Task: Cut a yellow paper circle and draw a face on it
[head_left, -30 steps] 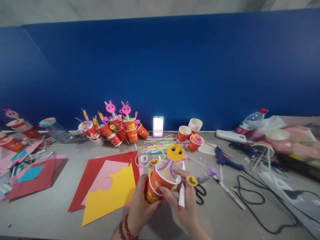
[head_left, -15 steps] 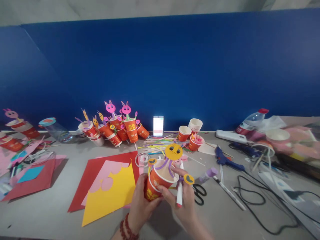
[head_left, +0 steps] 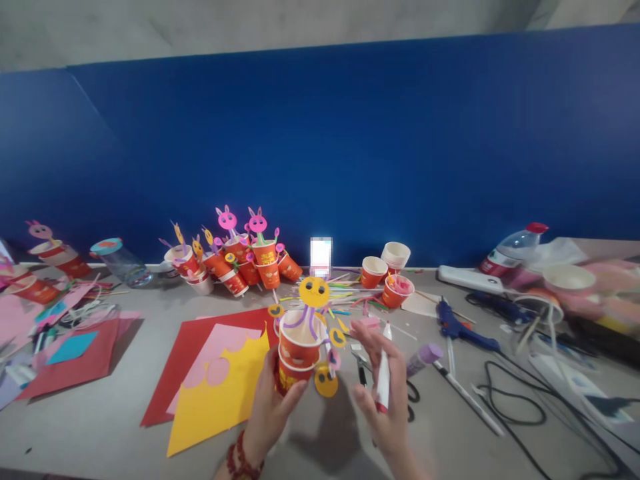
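Note:
My left hand [head_left: 277,407] is wrapped round a red paper cup puppet [head_left: 299,357], two cups stacked one in the other. A yellow paper face [head_left: 315,292] with two eyes rises from it on purple pipe cleaners, and small yellow discs stick out at its sides. Apart from the cups, to the right, my right hand [head_left: 384,393] has a white marker [head_left: 383,373] with a red end tucked in it, the thumb and some fingers spread. On the table beneath lies another yellow face [head_left: 326,380]. Black-handled scissors [head_left: 412,400] are partly hidden behind my right hand.
Red, pink and yellow paper sheets [head_left: 220,393] lie at left. Finished cup puppets [head_left: 250,260] stand behind them. Pipe cleaners [head_left: 340,288] and spare cups [head_left: 373,271] are at the back. A blue glue gun [head_left: 463,330], its cable and a purple glue stick [head_left: 424,358] lie right.
My right hand has come off the cup and moved right with the marker. My left hand has brought the cup slightly left and more upright. The view has shifted a little.

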The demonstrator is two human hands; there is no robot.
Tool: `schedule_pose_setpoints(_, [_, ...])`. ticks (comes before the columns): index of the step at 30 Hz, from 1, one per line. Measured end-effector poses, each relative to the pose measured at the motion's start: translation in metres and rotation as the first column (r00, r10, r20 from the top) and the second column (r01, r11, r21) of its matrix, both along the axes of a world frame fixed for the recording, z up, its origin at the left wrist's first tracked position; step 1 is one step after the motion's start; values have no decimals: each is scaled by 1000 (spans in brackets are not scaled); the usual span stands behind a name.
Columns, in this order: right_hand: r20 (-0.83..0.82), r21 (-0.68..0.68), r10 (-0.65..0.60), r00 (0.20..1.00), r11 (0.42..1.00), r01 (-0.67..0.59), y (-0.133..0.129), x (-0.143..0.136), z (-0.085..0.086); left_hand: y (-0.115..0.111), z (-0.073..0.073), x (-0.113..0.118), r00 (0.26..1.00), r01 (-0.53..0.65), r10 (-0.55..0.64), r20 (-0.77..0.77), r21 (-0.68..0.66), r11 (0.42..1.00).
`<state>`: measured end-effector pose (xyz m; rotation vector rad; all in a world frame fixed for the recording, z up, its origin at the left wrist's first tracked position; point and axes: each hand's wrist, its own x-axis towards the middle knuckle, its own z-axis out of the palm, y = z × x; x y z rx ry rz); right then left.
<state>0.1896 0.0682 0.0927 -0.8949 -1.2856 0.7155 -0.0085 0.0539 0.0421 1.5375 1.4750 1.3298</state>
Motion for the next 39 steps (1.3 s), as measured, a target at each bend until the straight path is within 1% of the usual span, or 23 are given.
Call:
schedule_pose_setpoints(2, [55, -20, 27, 998, 999, -26, 0, -2, -7, 3, 0, -6, 1000, -23, 23, 9, -37, 999])
schedule_pose_setpoints(6, [182, -117, 110, 977, 989, -90, -2, -12, -19, 5, -6, -12, 997, -48, 52, 59, -66, 997])
schedule_pose_setpoints(9, [252, -158, 183, 950, 976, -147, -3, -21, -25, 8, -8, -14, 994, -71, 77, 82, -72, 995])
schedule_pose_setpoints(11, [291, -167, 202, 935, 973, -159, -3, -24, -26, 12, -5, -19, 989, -111, 118, 88, -74, 991])
schedule_pose_setpoints(13, [332, -159, 191, 924, 977, -144, -2, -24, -26, 15, 1, -31, 982, -177, 180, 49, -62, 982])
schedule_pose_setpoints(14, [358, -157, 178, 917, 979, -128, -1, -23, -26, 16, 5, -39, 978, -209, 210, 3, -47, 977])
schedule_pose_setpoints(16, [415, -161, 147, 898, 983, -86, 0, -19, -27, 17, 13, -59, 960, -239, 234, -153, -18, 971])
schedule_pose_setpoints(17, [441, -166, 136, 887, 984, -68, 1, -17, -29, 16, 17, -70, 944, -231, 221, -247, -12, 973])
schedule_pose_setpoints(18, [464, -172, 130, 876, 984, -55, 1, -16, -31, 16, 21, -82, 924, -202, 184, -335, -19, 979])
schedule_pose_setpoints(20, [495, -183, 133, 859, 982, -46, 2, -13, -37, 16, 26, -107, 889, -110, 77, -450, -48, 993])
schedule_pose_setpoints(22, [516, -204, 147, 844, 978, -46, 2, -13, -44, 17, 27, -132, 857, -54, -1, -515, -92, 994])
schedule_pose_setpoints(25, [530, -226, 162, 832, 973, -45, 3, -14, -54, 23, 22, -163, 804, -6, -117, -583, -204, 979])
schedule_pose_setpoints(27, [523, -216, 157, 838, 975, -48, 4, -14, -58, 28, 18, -178, 783, -24, -129, -609, -237, 971])
schedule_pose_setpoints(30, [506, -191, 138, 852, 981, -45, 5, -13, -61, 34, 14, -190, 769, -36, -165, -618, -298, 954])
schedule_pose_setpoints(33, [492, -193, 129, 861, 981, -36, 6, -10, -62, 39, 14, -194, 772, -23, -200, -604, -340, 940])
schedule_pose_setpoints(35, [488, -220, 144, 861, 975, -38, 6, -7, -61, 44, 17, -196, 796, -26, -169, -581, -312, 950])
schedule_pose_setpoints(39, [484, -266, 173, 858, 963, -45, 4, -4, -59, 60, 26, -197, 841, -66, -49, -538, -192, 979])
